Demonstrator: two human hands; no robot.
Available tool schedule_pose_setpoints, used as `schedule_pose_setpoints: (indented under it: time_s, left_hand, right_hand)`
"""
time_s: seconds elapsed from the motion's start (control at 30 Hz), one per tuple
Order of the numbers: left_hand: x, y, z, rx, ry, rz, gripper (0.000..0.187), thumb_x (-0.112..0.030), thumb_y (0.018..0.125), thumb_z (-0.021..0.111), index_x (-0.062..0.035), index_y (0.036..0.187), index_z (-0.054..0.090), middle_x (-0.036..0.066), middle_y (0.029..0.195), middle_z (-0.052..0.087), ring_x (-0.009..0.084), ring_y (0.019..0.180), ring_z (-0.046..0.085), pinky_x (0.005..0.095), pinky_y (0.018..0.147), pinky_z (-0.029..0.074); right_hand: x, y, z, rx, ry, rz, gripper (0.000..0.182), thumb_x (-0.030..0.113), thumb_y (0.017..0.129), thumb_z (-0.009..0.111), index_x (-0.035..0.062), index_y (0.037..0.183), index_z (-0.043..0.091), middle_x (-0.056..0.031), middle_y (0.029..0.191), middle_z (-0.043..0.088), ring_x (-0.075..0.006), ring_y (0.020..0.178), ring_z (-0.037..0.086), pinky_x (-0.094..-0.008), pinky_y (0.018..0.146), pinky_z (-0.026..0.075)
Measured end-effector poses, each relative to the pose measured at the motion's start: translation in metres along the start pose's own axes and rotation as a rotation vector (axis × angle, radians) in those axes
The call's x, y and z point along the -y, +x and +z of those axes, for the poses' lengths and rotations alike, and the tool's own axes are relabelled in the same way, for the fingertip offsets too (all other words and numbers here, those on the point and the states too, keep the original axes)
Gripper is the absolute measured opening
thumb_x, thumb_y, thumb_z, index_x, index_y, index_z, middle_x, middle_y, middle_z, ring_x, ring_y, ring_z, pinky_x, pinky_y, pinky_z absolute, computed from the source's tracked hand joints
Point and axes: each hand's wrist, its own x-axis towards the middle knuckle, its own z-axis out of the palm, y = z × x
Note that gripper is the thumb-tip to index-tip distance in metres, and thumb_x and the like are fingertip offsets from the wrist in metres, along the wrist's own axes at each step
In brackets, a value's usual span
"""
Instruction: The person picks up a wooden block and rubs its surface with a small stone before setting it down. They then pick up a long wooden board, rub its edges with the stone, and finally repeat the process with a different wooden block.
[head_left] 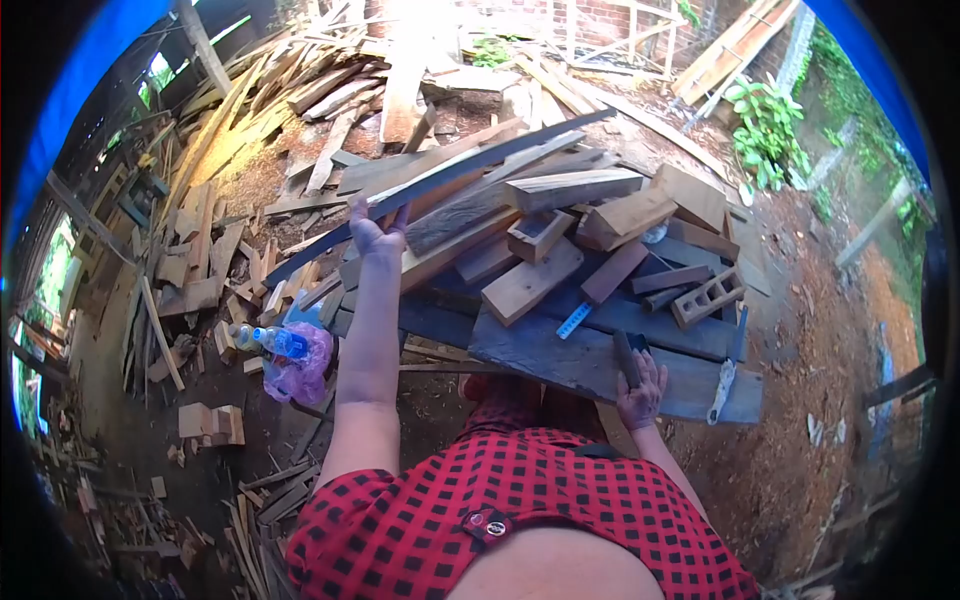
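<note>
My left hand (378, 232) reaches forward, its fingers around a long, narrow dark strip (490, 157) that slants up to the right above the pile of planks. Nearer my body, my right hand (642, 392) is at the front of the dark plank workbench (540, 357), with a small dark block (627, 358) between thumb and fingers. On the bench lie several wooden blocks, among them a thick pale one (532, 283) and a reddish-brown one (614, 271). A blue marked ruler (573, 321) sticks out near them.
A slotted wooden block (709, 297) and a whitish stained tool (721, 390) lie at the bench's right. Left of the bench are a pink plastic bag (300, 367) and a bottle (285, 342). Scrap wood (205, 250) covers the ground there. A leafy plant (768, 130) grows at the far right.
</note>
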Motion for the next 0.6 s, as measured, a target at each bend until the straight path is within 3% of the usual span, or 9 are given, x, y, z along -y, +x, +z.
schedule_pose_setpoints:
  time_s: [0.2, 0.3, 0.43, 0.5, 0.57, 0.6]
  left_hand:
    - [0.036, 0.048, -0.006, -0.114, 0.056, 0.008, 0.048, -0.031, 0.086, 0.064, -0.0104, 0.125, 0.045, 0.011, 0.121, 0.049, 0.0325, 0.112, 0.05, 0.0607, 0.085, 0.05]
    - [0.052, 0.071, -0.005, -0.122, 0.053, -0.053, 0.049, -0.031, 0.088, 0.061, -0.0111, 0.128, 0.043, 0.012, 0.126, 0.047, 0.0319, 0.116, 0.048, 0.0597, 0.09, 0.046]
    - [0.056, 0.09, 0.0, -0.288, 0.052, -0.136, 0.047, -0.032, 0.091, 0.054, -0.0145, 0.133, 0.041, 0.015, 0.13, 0.048, 0.0339, 0.122, 0.046, 0.0602, 0.1, 0.038]
    - [0.048, 0.088, -0.006, -0.088, 0.056, -0.152, 0.056, -0.04, 0.094, 0.046, -0.015, 0.142, 0.033, 0.01, 0.148, 0.031, 0.0341, 0.136, 0.029, 0.0606, 0.109, 0.018]
    - [0.033, 0.058, 0.014, -0.186, -0.027, -0.177, 0.061, -0.047, 0.094, 0.042, -0.018, 0.146, 0.026, 0.006, 0.153, 0.024, 0.0341, 0.14, 0.021, 0.0608, 0.111, 0.01]
    - [0.028, 0.042, 0.023, -0.196, -0.049, -0.148, 0.063, -0.046, 0.094, 0.043, -0.0154, 0.146, 0.025, 0.009, 0.152, 0.024, 0.034, 0.14, 0.021, 0.0595, 0.111, 0.011]
  right_hand:
    - [-0.003, -0.002, 0.006, 0.007, 0.001, 0.029, 0.049, 0.025, 0.082, 0.063, 0.0065, 0.127, 0.054, -0.0062, 0.131, 0.054, -0.0256, 0.126, 0.046, -0.0511, 0.108, 0.025]
    - [0.0, 0.0, 0.003, 0.013, 0.005, 0.02, 0.048, 0.024, 0.082, 0.062, 0.0072, 0.127, 0.054, -0.0065, 0.131, 0.054, -0.0258, 0.126, 0.046, -0.0504, 0.108, 0.026]
    - [-0.001, -0.001, 0.002, 0.036, -0.005, -0.001, 0.048, 0.023, 0.082, 0.062, 0.0074, 0.127, 0.054, -0.0064, 0.131, 0.054, -0.0257, 0.126, 0.046, -0.049, 0.108, 0.027]
    - [0.005, 0.002, 0.0, 0.008, 0.046, 0.029, 0.048, 0.022, 0.083, 0.061, 0.0076, 0.128, 0.053, -0.0064, 0.131, 0.054, -0.026, 0.126, 0.046, -0.0478, 0.108, 0.027]
    - [0.001, -0.002, 0.004, 0.028, 0.031, -0.017, 0.048, 0.022, 0.083, 0.061, 0.0074, 0.128, 0.053, -0.0069, 0.131, 0.054, -0.026, 0.127, 0.045, -0.0476, 0.108, 0.027]
    - [0.0, 0.001, 0.007, 0.019, -0.004, -0.023, 0.048, 0.021, 0.084, 0.061, 0.0072, 0.129, 0.052, -0.0074, 0.131, 0.054, -0.026, 0.127, 0.045, -0.0473, 0.108, 0.027]
